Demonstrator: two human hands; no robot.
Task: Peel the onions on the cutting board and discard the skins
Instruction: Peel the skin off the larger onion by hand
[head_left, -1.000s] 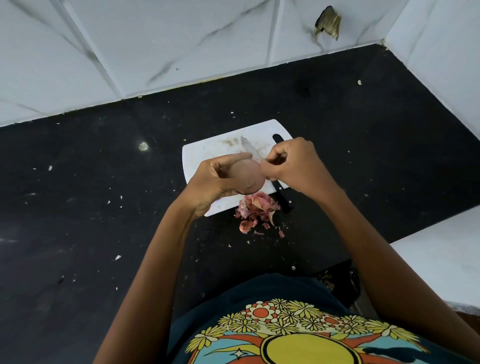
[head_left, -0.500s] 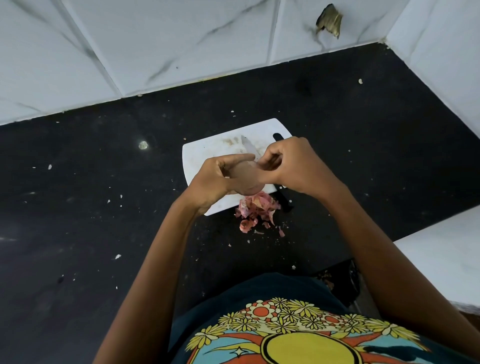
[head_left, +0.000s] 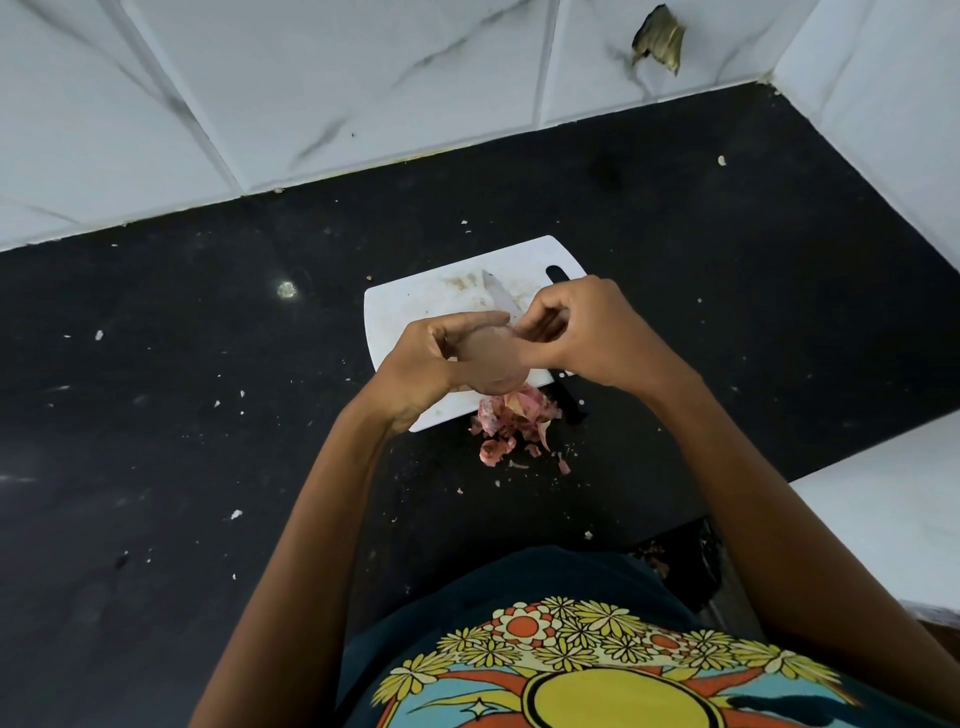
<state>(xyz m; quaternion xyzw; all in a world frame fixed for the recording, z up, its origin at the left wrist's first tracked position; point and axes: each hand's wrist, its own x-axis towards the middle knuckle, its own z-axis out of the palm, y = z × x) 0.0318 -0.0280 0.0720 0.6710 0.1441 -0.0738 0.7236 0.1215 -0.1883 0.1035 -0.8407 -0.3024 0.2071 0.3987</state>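
While both hands are working above the white cutting board (head_left: 415, 306), that board serves as the landmark, lying flat on a black, speckled tabletop (head_left: 182, 415) dotted with pale crumbs. Left of the board's centre, the left hand (head_left: 431, 364) is cupping a round, smooth, brownish-pink onion (head_left: 491, 358), fingers curled around its far side and thumb underneath. Over the board's near right part, the right hand (head_left: 587, 338) is pinching at the onion's top edge with thumb and bent fingertips; whether a strip of skin is caught between them cannot be told. Behind the hands, a knife (head_left: 498, 296) is lying across the board, its pale pointed blade showing on the plastic and its black handle sticking out past the board's near right corner. Just off that near corner, a heap of thin, papery, curled pink skins (head_left: 514, 421) is resting on the tabletop.
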